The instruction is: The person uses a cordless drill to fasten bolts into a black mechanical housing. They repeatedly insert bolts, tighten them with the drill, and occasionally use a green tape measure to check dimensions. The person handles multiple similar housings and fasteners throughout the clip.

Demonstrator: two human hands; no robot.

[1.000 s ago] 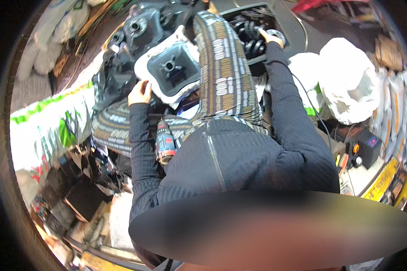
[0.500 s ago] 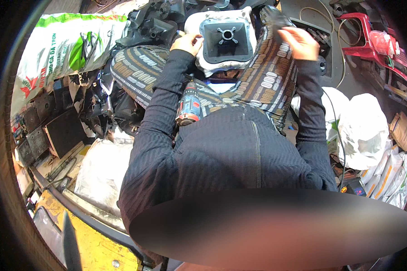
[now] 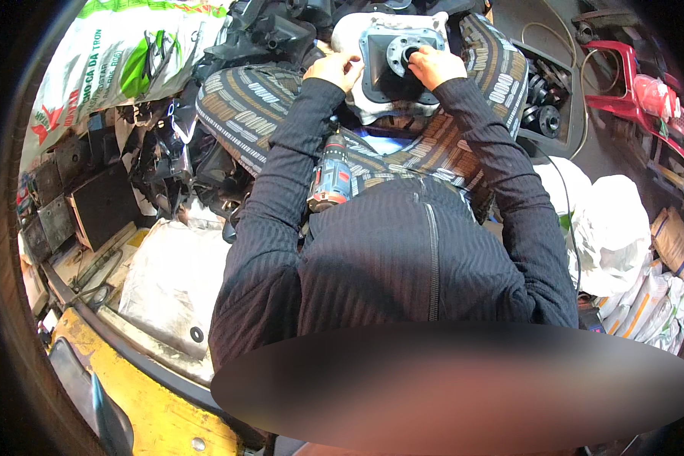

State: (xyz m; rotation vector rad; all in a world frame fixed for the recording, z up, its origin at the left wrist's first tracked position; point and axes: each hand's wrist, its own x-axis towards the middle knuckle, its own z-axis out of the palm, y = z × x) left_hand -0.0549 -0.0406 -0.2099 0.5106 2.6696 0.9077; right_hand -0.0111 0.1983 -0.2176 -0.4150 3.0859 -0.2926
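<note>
Between my knees, a dark square funnel-shaped housing [image 3: 391, 91] with a flat flange lies on a lumpy white padded support [image 3: 349, 32]. My right hand [image 3: 438, 68] is closed on a black round flanged part [image 3: 396, 58] over the middle of the housing, covering the spoked hub there. Whether the part is seated cannot be made out. My left hand [image 3: 333, 71] is at the housing's left edge, fingers curled and drawn together; what they hold, if anything, is hidden. A red and grey cordless drill [image 3: 331, 178] rests on my lap beside my left forearm.
At right, a tray [image 3: 581, 125] holds black round parts [image 3: 543, 120], near a red plastic stool [image 3: 612, 76]. Black moulded parts [image 3: 262, 42] are heaped at the far left beside a white and green sack [image 3: 129, 68]. White bags [image 3: 612, 228] stand at right.
My right hand has come in from the right and now holds the black round part over the housing. My left hand stays at the left edge. The whole view has shifted slightly.
</note>
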